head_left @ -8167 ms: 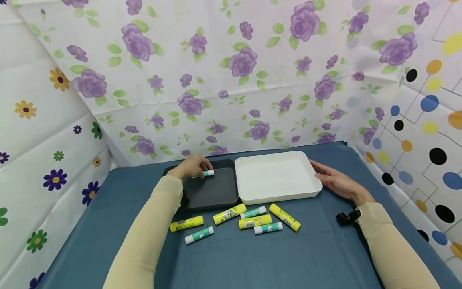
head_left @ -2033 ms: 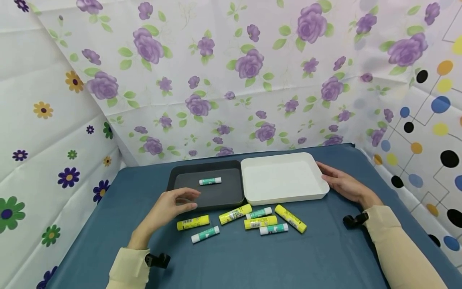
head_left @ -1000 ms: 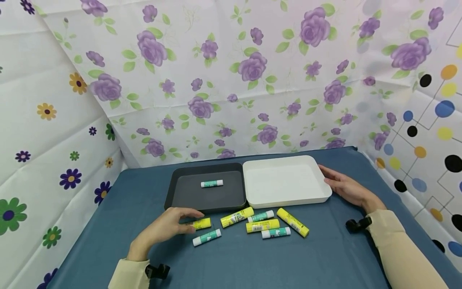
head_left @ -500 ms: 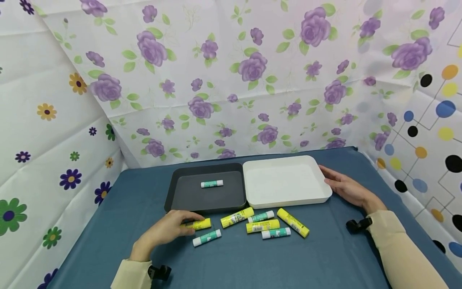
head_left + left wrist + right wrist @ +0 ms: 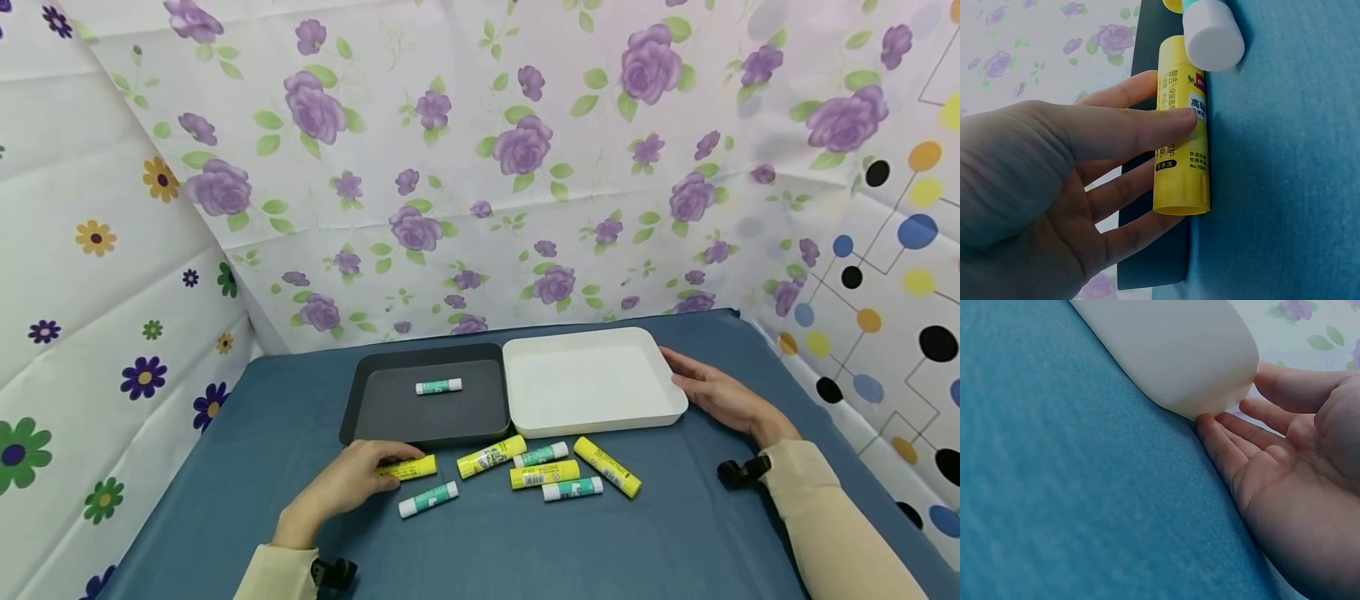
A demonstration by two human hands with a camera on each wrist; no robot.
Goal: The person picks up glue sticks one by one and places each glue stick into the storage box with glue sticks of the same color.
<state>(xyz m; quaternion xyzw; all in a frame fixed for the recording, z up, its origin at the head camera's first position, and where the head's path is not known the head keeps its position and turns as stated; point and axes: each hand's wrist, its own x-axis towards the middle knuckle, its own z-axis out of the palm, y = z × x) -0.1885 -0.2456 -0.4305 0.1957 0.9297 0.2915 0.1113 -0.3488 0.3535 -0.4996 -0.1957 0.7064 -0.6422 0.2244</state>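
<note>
My left hand (image 5: 347, 479) pinches a yellow glue stick (image 5: 415, 468) lying in front of the dark tray. The left wrist view shows the thumb across the label of this yellow glue stick (image 5: 1182, 181), with the fingers behind it. A small green-and-white glue stick (image 5: 438, 387) lies inside the dark grey tray (image 5: 367, 417). To its right stands the white tray (image 5: 592, 379). At that tray's right side rests my right hand (image 5: 723, 393), its fingers fairly straight. In the right wrist view, the fingertips (image 5: 1207, 425) touch the white tray's corner.
Several yellow glue sticks (image 5: 491, 457) and green-and-white glue sticks (image 5: 572, 489) lie scattered before the trays on the blue cloth (image 5: 510, 550). One green-and-white glue stick (image 5: 428, 500) is close to the left hand. A flowered curtain (image 5: 450, 167) hangs behind.
My left hand has let go of the green-and-white glue stick in the dark tray, come back toward me, and taken hold of the yellow one. My right hand stays at the white tray.
</note>
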